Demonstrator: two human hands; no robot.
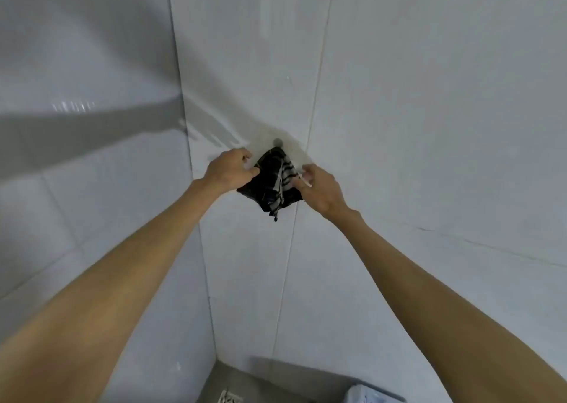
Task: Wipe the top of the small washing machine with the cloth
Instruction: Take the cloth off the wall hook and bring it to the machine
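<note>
The cloth [274, 181] is a dark, striped rag hanging on the tiled wall [429, 126], up at arm's reach, just under a small round hook [278, 141] near the corner. It sags from that hook in a bunched diamond, one frayed tip dangling at the bottom.

Both hands are on it. The left hand [230, 169] has its thumb and fingers pinched on the cloth's left edge; the right hand [319, 188] pinches the right edge, a pale strip or tag showing between its fingers. The hands are apart, one on each side, with the cloth spread between them. That two-sided hold looks meant to take the cloth's weight evenly so its top can be lifted clear of the hook rather than dragged down against it.

The arms are stretched up and forward, so the person is standing close to the corner, reaching above their own eye line.

Down at the bottom edge, a pale blue-white rounded shape [368, 395] pokes into view beside the grey floor [260, 381]. It could be the small washing machine, but too little of it shows to be sure. A floor drain [228, 398] sits to its left.

By my reckoning the wiping has not begun: the cloth is up on the wall, well away from any machine top.
</note>
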